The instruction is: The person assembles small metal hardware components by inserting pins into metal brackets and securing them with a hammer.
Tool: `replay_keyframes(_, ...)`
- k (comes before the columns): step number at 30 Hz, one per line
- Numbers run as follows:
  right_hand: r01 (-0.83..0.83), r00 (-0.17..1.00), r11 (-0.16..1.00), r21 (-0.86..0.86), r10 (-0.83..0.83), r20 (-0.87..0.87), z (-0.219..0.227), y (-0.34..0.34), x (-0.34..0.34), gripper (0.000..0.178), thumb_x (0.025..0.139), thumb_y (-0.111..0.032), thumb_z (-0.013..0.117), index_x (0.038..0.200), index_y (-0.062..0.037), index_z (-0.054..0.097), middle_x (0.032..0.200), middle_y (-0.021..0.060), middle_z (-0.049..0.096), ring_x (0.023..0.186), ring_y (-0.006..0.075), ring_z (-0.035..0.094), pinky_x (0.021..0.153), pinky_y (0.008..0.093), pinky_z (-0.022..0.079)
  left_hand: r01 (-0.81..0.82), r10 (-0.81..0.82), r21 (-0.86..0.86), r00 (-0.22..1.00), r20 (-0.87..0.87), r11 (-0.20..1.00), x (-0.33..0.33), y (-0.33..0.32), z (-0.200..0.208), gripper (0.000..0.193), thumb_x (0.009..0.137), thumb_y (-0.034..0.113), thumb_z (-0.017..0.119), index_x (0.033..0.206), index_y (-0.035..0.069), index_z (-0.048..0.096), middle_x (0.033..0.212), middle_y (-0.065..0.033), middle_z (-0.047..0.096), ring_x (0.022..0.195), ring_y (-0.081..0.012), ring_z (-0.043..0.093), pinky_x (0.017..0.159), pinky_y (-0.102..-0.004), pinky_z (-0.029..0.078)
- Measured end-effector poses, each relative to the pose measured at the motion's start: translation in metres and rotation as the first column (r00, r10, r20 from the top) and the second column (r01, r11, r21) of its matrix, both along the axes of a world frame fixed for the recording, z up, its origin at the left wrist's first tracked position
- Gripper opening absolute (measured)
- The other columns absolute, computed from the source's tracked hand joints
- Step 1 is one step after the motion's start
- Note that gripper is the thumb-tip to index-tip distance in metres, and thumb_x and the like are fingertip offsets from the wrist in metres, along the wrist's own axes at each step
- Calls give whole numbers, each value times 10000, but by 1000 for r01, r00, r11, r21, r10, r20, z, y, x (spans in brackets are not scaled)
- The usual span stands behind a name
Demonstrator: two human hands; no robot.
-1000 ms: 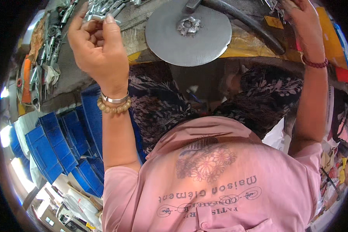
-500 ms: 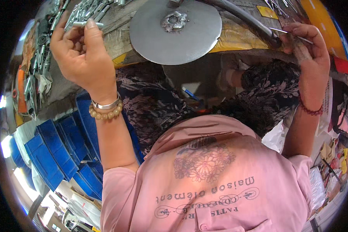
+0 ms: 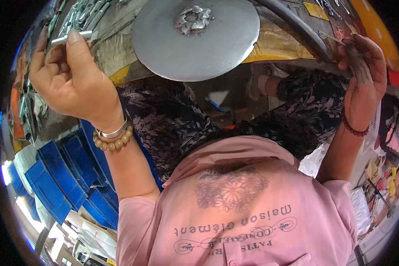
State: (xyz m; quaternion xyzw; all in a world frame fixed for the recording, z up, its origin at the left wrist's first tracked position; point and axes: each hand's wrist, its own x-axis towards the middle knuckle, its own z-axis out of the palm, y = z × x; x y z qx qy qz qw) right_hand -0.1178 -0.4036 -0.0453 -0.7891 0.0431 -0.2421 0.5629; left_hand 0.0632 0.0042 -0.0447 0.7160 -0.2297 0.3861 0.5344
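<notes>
My left hand [image 3: 73, 84], at the upper left, is closed, pinching a short shiny metal tube [image 3: 85, 35] between thumb and fingers. At the upper right my right hand [image 3: 371, 68] has its fingers curled around a thin metal pin [image 3: 330, 37], whose far end sticks out to the left. A worn grey-brown covering [image 3: 359, 66] sits on one or more of its fingers; part of the grip is hidden. Between the hands lies a round grey metal disc [image 3: 199, 51] with a rough, melted-looking metal lump [image 3: 193, 20] near its far side.
Several metal tubes [image 3: 84, 15] lie piled behind my left hand. A dark bar [image 3: 297, 29] slants across the bench right of the disc, near a yellow plate [image 3: 315, 10] and thin metal pieces [image 3: 330, 8]. Blue bins [image 3: 53, 177] stand at lower left.
My left hand has shifted left and slightly down, still with the tube. My right hand has moved a little right and down, its fingers turned, and less of the pin shows.
</notes>
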Motion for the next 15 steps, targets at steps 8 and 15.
replay_keyframes(8,47,995,982,-184,-62,-78,10,5,6,438,1017,66,502,1428,-20,625,1377,103,714,1202,176,697,877,271,532,-106,102,206,994,32,973,13,13,-5,358,1026,39,721,1358,-36,611,991,-127,749,775,-123,706,640,-217,576)
replay_keyframes(15,150,989,642,-752,-87,122,36,47,39,405,981,4,599,1374,-72,663,1214,89,742,1116,211,689,873,313,538,-67,71,99,997,-35,993,1,4,-4,358,996,9,742,1333,-53,638,1010,-108,738,804,-97,658,732,-233,539)
